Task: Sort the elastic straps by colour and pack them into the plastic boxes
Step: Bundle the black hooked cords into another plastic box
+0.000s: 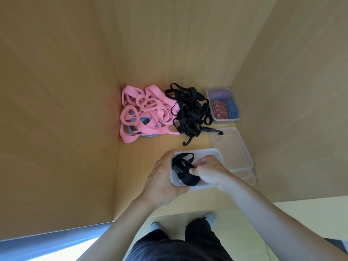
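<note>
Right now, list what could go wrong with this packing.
1. The black bundle that the right hand presses into the box may spring back out once released; one loop stands loose.
2. Hooks on the loose black pile could snag the neighbouring pink straps.
3. Blue straps lie half-hidden under the pink ones and are easily missed.

Loose straps (pixel 163 112) lie behind the near box (pixel 213 152), other boxes (pixel 232 147) right.
</note>
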Demonstrator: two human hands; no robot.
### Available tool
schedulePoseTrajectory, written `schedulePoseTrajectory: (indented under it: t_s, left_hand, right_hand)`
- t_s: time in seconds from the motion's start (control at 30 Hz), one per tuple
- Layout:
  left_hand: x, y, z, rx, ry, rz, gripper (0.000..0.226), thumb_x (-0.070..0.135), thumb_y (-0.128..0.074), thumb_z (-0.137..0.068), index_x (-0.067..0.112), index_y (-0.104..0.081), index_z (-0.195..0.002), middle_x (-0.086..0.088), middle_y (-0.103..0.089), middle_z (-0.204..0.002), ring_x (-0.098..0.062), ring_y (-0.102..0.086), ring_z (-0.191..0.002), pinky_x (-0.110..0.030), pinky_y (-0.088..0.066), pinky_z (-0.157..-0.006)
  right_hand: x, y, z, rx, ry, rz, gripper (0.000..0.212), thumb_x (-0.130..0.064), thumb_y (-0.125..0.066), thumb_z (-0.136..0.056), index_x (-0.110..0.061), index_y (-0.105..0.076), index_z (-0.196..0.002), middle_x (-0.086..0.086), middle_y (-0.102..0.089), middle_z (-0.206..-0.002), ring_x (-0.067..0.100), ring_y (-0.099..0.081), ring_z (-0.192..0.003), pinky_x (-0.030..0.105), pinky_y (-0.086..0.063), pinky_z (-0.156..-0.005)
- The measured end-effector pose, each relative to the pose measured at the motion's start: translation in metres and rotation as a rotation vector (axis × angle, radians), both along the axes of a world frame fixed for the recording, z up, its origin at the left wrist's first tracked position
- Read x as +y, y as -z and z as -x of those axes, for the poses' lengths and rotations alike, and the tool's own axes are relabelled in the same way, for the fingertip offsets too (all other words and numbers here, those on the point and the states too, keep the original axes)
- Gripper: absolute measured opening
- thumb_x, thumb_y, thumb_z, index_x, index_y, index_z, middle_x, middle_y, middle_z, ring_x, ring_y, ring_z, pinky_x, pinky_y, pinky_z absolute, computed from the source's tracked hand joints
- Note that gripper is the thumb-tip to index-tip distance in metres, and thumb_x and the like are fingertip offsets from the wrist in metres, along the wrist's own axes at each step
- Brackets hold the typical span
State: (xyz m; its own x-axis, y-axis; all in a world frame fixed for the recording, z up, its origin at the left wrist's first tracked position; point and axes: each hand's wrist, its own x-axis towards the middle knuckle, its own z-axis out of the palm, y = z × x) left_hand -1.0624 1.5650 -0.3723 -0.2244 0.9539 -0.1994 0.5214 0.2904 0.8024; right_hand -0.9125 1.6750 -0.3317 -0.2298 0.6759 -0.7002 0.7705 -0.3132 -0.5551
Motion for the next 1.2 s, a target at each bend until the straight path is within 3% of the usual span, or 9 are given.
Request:
schedulePoseTrajectory:
  t_s: [0.17, 0.3, 0.47, 0.6, 0.7, 0.93, 1.07, 1.2]
  left_hand:
    - [0.002, -0.001, -0.001, 0.042, 0.001, 0.002, 0.123, 0.043, -0.091, -0.062, 0.03, -0.015, -0.158, 0.019, -0.027, -0.159, -0.001, -0.02, -0.146, -0.016, -0.021, -0.11]
    - [0.004, -0.004, 0.001, 0.065, 0.05, 0.013, 0.124, 0.044, -0.091, -0.063, 0.027, -0.015, -0.159, 0.017, -0.024, -0.159, -0.002, -0.019, -0.147, -0.015, -0.02, -0.11]
    - [0.01, -0.016, 0.007, 0.194, 0.26, -0.002, 0.11, 0.052, -0.083, -0.068, 0.049, -0.013, -0.154, 0.018, -0.017, -0.143, -0.009, -0.019, -0.139, -0.025, -0.027, -0.114]
    - [0.011, -0.018, 0.011, 0.377, 0.378, 0.035, 0.099, 0.065, -0.069, -0.075, 0.056, -0.01, -0.153, 0.009, -0.012, -0.149, -0.015, -0.014, -0.142, -0.028, -0.02, -0.118]
    - [0.009, -0.017, 0.012, 0.394, 0.386, 0.055, 0.097, 0.071, -0.063, -0.075, 0.058, -0.005, -0.152, 0.011, -0.006, -0.152, -0.016, -0.013, -0.143, -0.028, -0.02, -0.117]
    - [0.011, -0.021, 0.013, 0.333, 0.372, 0.099, 0.1, 0.067, -0.069, -0.072, 0.056, -0.011, -0.152, 0.02, -0.003, -0.149, -0.01, -0.007, -0.143, -0.026, -0.025, -0.115]
    - [0.008, -0.026, 0.011, 0.252, 0.345, 0.095, 0.102, 0.07, -0.073, -0.065, 0.071, -0.007, -0.143, 0.026, 0.01, -0.154, -0.002, 0.008, -0.146, -0.026, -0.02, -0.114]
    - [0.008, -0.034, 0.011, 0.138, 0.216, 0.051, 0.08, 0.075, -0.063, -0.071, 0.076, -0.015, -0.135, 0.032, 0.007, -0.154, 0.003, 0.006, -0.147, -0.026, -0.02, -0.112]
  right_hand:
    - [0.0, 0.008, 0.007, -0.046, -0.037, -0.061, 0.015, -0.017, -0.063, -0.094, -0.008, -0.071, -0.104, 0.009, -0.074, -0.103, 0.02, -0.069, -0.094, 0.028, -0.055, -0.077]
    - [0.006, 0.009, 0.005, -0.092, -0.095, -0.078, 0.023, -0.022, -0.065, -0.093, -0.007, -0.07, -0.111, 0.012, -0.072, -0.114, 0.026, -0.066, -0.106, 0.036, -0.051, -0.093]
    - [0.011, 0.008, -0.011, 0.002, -0.07, -0.018, 0.022, -0.035, -0.079, -0.086, -0.018, -0.072, -0.097, -0.002, -0.073, -0.102, 0.015, -0.068, -0.096, 0.032, -0.055, -0.089]
    - [0.006, 0.016, -0.009, 0.002, -0.071, -0.143, 0.014, -0.03, -0.077, -0.087, -0.023, -0.065, -0.084, -0.008, -0.068, -0.09, 0.008, -0.063, -0.085, 0.022, -0.045, -0.069]
    - [0.0, 0.02, -0.01, 0.018, -0.079, -0.208, 0.014, -0.031, -0.075, -0.088, -0.024, -0.063, -0.086, -0.008, -0.068, -0.089, 0.008, -0.063, -0.085, 0.023, -0.048, -0.073]
    - [0.004, 0.004, -0.024, 0.082, -0.199, -0.187, 0.013, -0.037, -0.07, -0.091, -0.025, -0.064, -0.089, -0.011, -0.065, -0.088, 0.006, -0.062, -0.083, 0.021, -0.045, -0.07]
    - [0.014, -0.014, -0.039, 0.089, -0.263, -0.144, 0.013, -0.042, -0.071, -0.089, -0.029, -0.069, -0.091, -0.01, -0.069, -0.091, 0.005, -0.066, -0.085, 0.021, -0.047, -0.071]
    - [0.05, -0.029, -0.045, 0.148, -0.187, -0.219, 0.007, -0.032, -0.066, -0.094, -0.028, -0.07, -0.09, -0.008, -0.072, -0.089, 0.005, -0.071, -0.08, 0.022, -0.047, -0.07]
